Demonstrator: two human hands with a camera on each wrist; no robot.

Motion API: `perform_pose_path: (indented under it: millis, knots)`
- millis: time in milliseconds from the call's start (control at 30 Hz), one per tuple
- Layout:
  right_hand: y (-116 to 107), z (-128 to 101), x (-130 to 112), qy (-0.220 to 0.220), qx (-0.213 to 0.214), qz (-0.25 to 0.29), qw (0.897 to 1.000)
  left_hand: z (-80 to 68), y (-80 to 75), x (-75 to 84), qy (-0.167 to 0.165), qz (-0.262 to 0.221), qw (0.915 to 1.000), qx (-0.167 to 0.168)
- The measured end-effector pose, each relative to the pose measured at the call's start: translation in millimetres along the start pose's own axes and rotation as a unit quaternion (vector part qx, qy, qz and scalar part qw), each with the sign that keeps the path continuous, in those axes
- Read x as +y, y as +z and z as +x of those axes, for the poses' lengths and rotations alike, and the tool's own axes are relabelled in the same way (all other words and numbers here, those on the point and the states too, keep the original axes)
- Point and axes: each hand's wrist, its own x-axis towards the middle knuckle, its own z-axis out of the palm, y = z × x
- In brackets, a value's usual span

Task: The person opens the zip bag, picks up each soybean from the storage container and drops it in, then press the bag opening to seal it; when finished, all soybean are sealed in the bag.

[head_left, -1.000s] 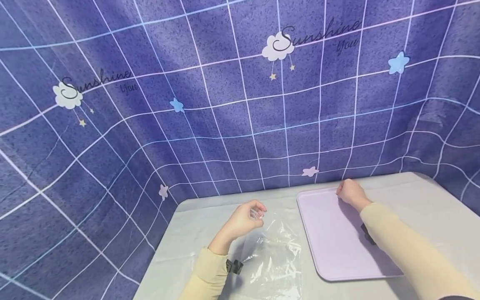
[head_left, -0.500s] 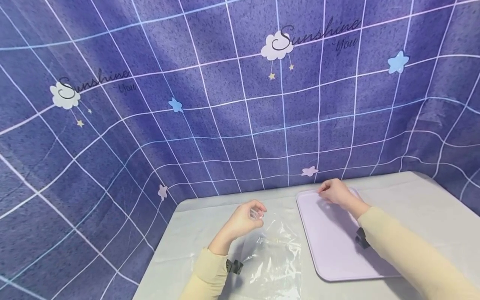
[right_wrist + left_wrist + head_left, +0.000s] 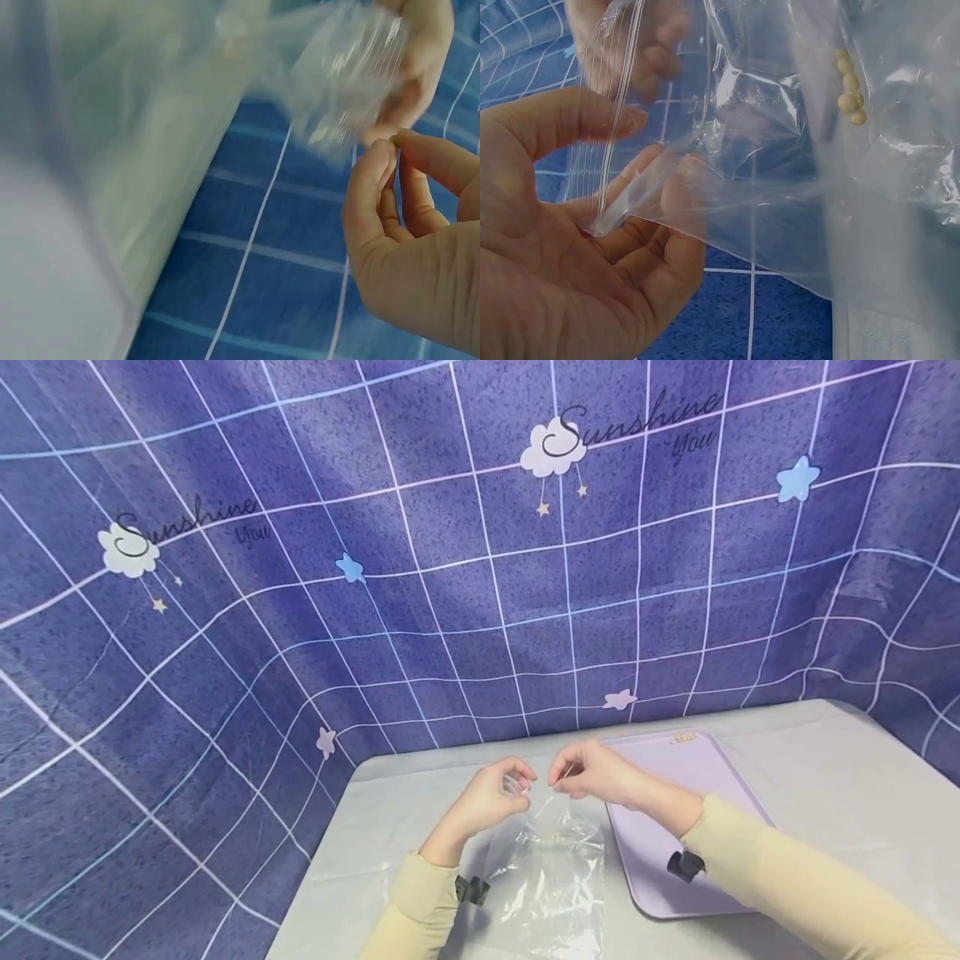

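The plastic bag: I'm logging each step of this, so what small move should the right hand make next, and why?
Probably bring the right hand over the mouth of the plastic bag and let go. Its pinch holds a small bead, the left hand holds the bag's top edge beside it, and similar beads already lie inside.

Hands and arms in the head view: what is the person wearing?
Both hands, left hand and right hand, are bare, without gloves or rings visible. Each arm has a long pale-yellow sleeve reaching the wrist, and a small black clip-like mount sits at each cuff.
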Motion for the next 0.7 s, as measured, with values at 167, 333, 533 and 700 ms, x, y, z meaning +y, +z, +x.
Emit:
perform_pose_path:
  millis: [167, 333, 533, 700]
  knots:
    - [19, -3, -5, -0.057, -0.015, -0.084, 0.995, -0.4, 1.4, -0.3, 0.001, -0.007, 1.0000, -0.003]
    - [28, -4, -4, -0.081, -0.008, -0.138, 0.987, -0.7, 1.9, -0.7, 0.001, -0.006, 1.0000, -0.007]
    - [24, -3, -8, -0.081, 0.003, -0.143, 0.986, -0.7, -0.7, 1.0, 0.007, 0.003, 1.0000, 0.002]
    - [-4, -2, -6, -0.054, 0.050, -0.118, 0.990, -1.0, -0.8, 1.8, 0.011, -0.002, 0.9999, -0.001]
